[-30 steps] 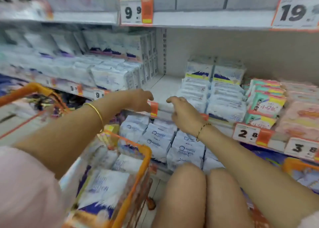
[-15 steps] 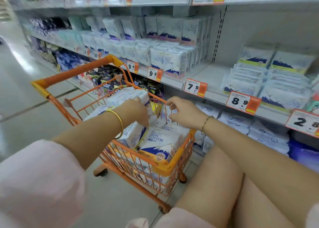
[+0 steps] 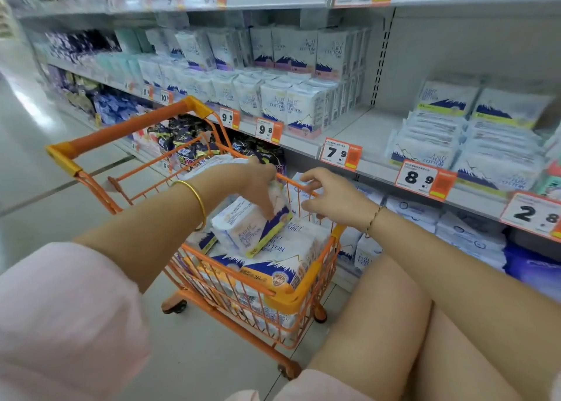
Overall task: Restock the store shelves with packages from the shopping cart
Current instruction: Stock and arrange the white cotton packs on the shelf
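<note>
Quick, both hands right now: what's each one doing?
Left hand: grips a cotton package in the cart.
Right hand: open, holding nothing.

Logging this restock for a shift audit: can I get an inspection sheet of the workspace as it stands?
Surface: shelf has a bare gap behind the 7.9 tag.
Job's things: orange cart full of cotton packs; one package tilted on top.
Clutter: nothing seen.
Grippers: left hand grips the package; right hand open above the cart rim.
Cables: nothing seen.
Surroundings: pale floor.
</note>
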